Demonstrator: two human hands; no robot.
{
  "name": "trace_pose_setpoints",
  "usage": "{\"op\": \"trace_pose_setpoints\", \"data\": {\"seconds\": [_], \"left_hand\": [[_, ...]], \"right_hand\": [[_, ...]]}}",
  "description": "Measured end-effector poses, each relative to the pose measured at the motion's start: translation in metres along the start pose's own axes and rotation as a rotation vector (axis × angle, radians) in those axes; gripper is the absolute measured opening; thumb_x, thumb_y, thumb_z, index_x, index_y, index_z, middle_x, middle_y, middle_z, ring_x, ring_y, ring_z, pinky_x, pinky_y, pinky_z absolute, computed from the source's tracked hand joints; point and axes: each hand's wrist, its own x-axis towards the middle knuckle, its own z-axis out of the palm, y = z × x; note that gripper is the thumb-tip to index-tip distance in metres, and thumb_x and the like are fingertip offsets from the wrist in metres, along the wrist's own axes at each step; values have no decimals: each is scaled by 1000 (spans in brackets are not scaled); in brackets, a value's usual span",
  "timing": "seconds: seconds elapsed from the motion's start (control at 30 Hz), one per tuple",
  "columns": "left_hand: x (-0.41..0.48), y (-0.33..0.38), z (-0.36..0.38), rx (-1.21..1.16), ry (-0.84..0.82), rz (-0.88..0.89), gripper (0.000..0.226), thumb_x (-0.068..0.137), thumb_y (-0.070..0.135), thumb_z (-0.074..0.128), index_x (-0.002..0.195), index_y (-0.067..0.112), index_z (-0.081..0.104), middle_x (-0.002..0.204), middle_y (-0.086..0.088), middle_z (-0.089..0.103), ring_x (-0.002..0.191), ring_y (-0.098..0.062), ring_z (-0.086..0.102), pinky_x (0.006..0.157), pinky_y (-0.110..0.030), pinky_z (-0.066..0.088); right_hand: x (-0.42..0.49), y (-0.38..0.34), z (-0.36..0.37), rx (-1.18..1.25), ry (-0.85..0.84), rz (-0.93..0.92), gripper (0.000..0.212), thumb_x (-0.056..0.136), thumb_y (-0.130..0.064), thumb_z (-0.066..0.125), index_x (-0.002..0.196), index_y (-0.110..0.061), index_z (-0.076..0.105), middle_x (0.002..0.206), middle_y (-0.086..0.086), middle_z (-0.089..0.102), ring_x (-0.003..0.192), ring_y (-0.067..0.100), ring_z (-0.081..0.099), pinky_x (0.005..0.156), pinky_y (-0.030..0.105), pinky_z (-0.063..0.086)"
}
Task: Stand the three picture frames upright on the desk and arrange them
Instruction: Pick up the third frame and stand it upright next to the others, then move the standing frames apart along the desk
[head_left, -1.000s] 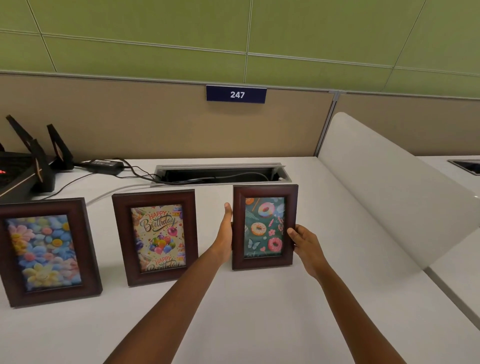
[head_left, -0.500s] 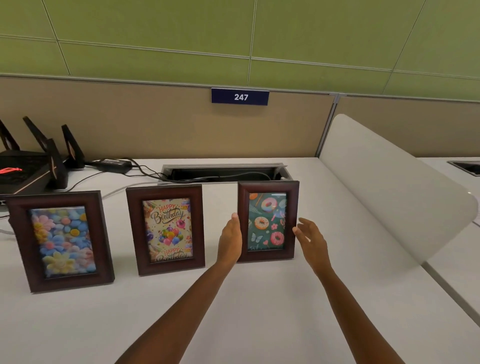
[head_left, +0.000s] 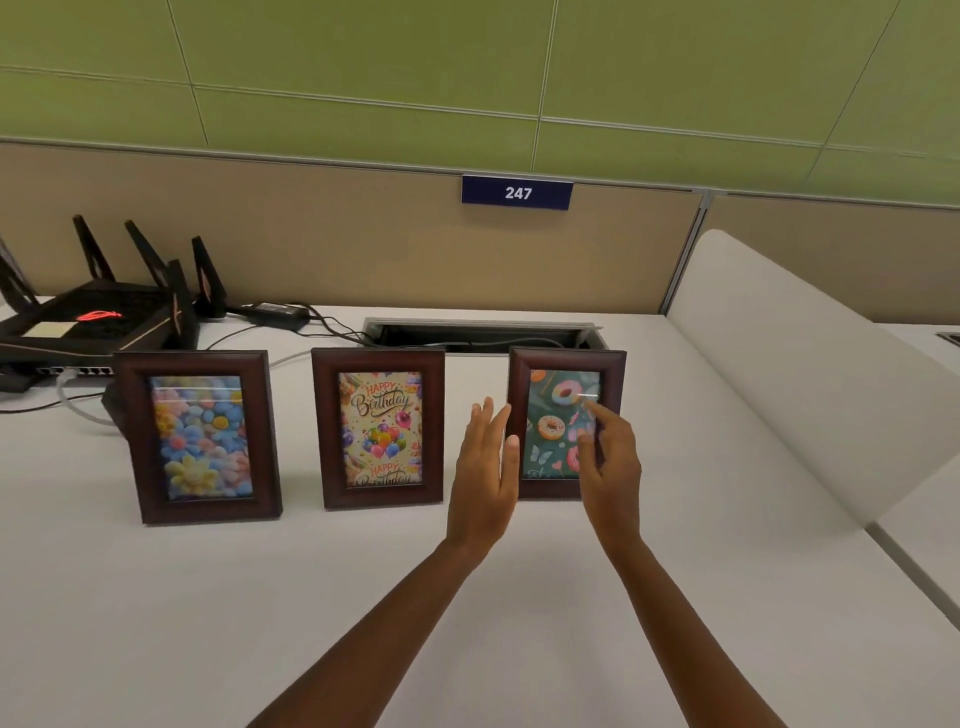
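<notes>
Both hands, left hand (head_left: 485, 470) and right hand (head_left: 608, 457), hover open-fingered before the donut frame (head_left: 566, 423), gripping nothing. It stands upright on the desk (head_left: 363, 597), rightmost beside the birthday frame (head_left: 381, 428) and flower frame (head_left: 200, 436). Judged best: nudge gently, matching spacing and angle.

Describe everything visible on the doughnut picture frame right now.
The doughnut frame has a dark brown, wood-look moulding around a teal print of doughnuts, glazed and glinting. It stands upright on the white desk, rightmost of three. Both open hands, left hand and right hand, overlap it; contact cannot be confirmed.
</notes>
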Motion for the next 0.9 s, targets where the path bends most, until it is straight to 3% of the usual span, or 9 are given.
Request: {"op": "trace_pose_setpoints", "data": {"seconds": [0.13, 0.37, 0.5, 0.6, 0.73, 0.83, 0.9], "left_hand": [[-6, -4, -21, 66, 40, 113, 46, 90, 31, 32, 135, 29, 26, 146, 14, 14, 138, -4, 6, 112, -27, 14], [-14, -23, -67, 116, 125, 134, 46, 91, 23, 34, 135, 22, 27, 145, 7, 21, 137, -7, 13, 112, -25, 14], [-17, -40, -105, 110, 145, 124, 48, 90, 22, 36, 135, 24, 19, 148, -1, 24, 138, -14, 17, 112, -33, 24], [-16, -56, -136, 134, 189, 96, 50, 90, 22, 36, 138, 10, 29, 147, 0, 24, 138, -14, 18, 110, -32, 27], [-14, -76, -175, 209, 279, 82, 47, 89, 21, 37, 135, 12, 33, 147, -1, 23, 137, -15, 16, 111, -34, 20], [-15, -94, -203, 226, 317, 39, 48, 89, 20, 37, 137, 15, 28, 149, -12, 28, 138, -18, 16, 112, -38, 22], [-16, -106, -221, 231, 340, 30, 49, 89, 18, 37, 135, 19, 20, 148, -18, 30, 138, -22, 18, 111, -44, 25]], "right_hand": [[-9, -24, 20, -28, -24, -32, 35, 90, -7, 49, 124, 2, 46, 128, 20, 52, 121, 29, 50, 95, 43, 50], [-28, -61, 61, 16, -54, -161, 28, 90, -4, 49, 118, -2, 52, 119, 12, 59, 110, 11, 48, 92, 21, 41], [-48, -81, 92, 82, -116, -152, 29, 91, -7, 46, 119, -5, 52, 115, -4, 50, 107, -3, 49, 87, -2, 36], [-64, -92, 117, 126, -188, -139, 29, 90, -9, 47, 118, -4, 50, 116, 3, 53, 105, -2, 52, 82, -1, 43], [-82, -106, 148, 112, -222, -121, 30, 89, -4, 48, 119, -5, 52, 121, 7, 56, 112, 2, 47, 92, 12, 43], [-91, -119, 169, 132, -248, -173, 30, 88, -1, 47, 115, -13, 55, 112, -11, 55, 108, -9, 48, 93, 1, 36], [-97, -123, 184, 123, -283, -166, 32, 88, 0, 46, 118, -10, 55, 112, -9, 55, 107, -8, 48, 93, -1, 34]]}}
